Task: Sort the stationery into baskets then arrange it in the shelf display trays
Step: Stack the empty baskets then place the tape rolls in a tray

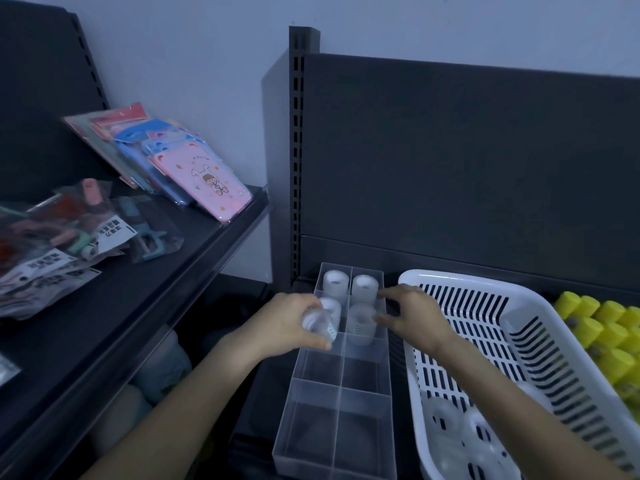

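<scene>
One tape roll is being gripped by the left hand over the clear divided tray's left edge. The right hand is hovering at the tray's right edge, fingers loose and empty, beside the white basket.

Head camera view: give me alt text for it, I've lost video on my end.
The left hand holds a clear tape roll over a clear divided tray, whose four far compartments hold similar rolls, while the right hand reaches with spread fingers to the tray's right column. A white slotted basket with more rolls sits right of the tray.
</scene>
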Available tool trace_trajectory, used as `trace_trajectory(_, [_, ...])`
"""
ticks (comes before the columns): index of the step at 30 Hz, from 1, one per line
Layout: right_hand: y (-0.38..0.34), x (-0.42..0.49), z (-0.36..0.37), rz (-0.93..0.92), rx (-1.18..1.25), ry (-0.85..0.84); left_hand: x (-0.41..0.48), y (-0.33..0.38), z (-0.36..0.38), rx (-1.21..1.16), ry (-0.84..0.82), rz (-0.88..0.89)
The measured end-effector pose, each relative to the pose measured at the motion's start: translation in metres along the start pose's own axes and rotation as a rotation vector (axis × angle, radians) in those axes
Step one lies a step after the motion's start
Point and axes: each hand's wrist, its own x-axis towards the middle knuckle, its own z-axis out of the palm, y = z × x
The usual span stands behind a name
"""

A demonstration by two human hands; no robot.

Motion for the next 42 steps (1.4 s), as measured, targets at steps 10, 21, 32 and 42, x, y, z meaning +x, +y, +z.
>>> trace_trajectory(10, [0.033, -0.071, -0.007, 0.156, 0.232, 0.162, 0.008, 0.008, 0.038, 0.652, -0.161, 0.161])
trace_trajectory(21, [0.092, -0.116, -0.043, 0.315, 0.171, 0.091, 0.007, 0.047, 0.037, 0.385, 0.047, 0.088])
trace_trajectory(32, [0.139, -0.158, -0.047, 0.217, 0.063, -0.282, 0.016, 0.146, 0.143, 0.537, -0.375, 0.13])
trace_trajectory(42, [0.138, -0.135, -0.027, 0.248, -0.148, -0.309, 0.03, 0.161, 0.16, 0.247, -0.531, -0.037])
